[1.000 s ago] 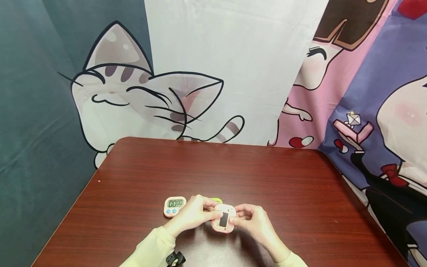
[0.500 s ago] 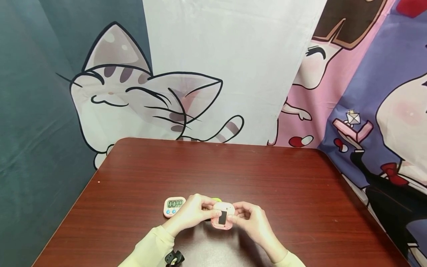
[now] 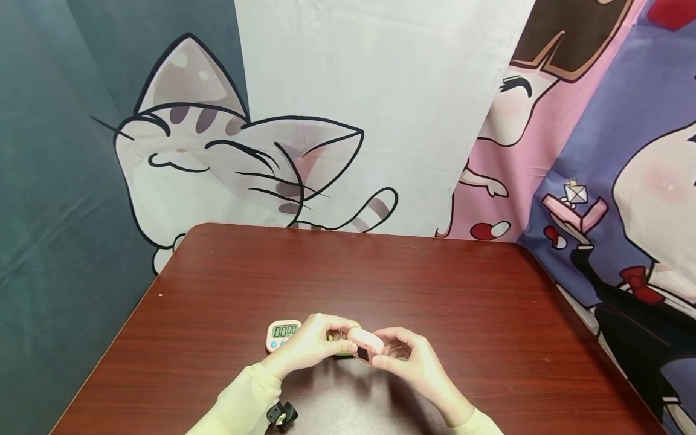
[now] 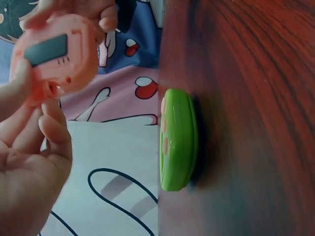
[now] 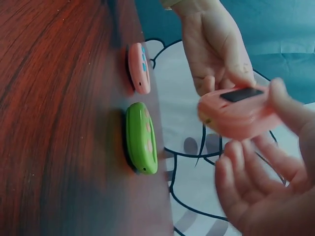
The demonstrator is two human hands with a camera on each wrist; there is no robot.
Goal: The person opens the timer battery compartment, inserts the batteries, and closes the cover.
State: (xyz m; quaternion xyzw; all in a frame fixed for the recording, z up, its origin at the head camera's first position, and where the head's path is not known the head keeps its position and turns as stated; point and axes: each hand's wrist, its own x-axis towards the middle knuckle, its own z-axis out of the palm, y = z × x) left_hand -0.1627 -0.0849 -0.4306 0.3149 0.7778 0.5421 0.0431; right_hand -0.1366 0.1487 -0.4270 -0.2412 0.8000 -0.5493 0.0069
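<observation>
Both hands hold a pink kitchen timer point(image 3: 367, 340) in the air over the table, one at each side. My left hand point(image 3: 311, 343) pinches its left edge, thumb on the back face. On the opposite edge my right hand point(image 3: 409, 357) has its thumb and fingers. The timer is tilted; the left wrist view shows its back, with a dark rectangular strip point(image 4: 47, 50). Behind the left hand lies a green timer point(image 5: 141, 138), mostly hidden in the head view. A second pink timer point(image 3: 284, 333) with blue buttons sits left of that hand, its display reading 00:00.
The brown wooden table point(image 3: 348, 272) has rounded far corners. Beyond it hangs a cloth backdrop point(image 3: 402, 109) with a cartoon cat and figures. A small black device point(image 3: 281, 415) is at the left sleeve.
The held pink timer has tipped, so its back faces the head camera less and its rim shows more. Both hands keep hold of it; the other timers stay in place.
</observation>
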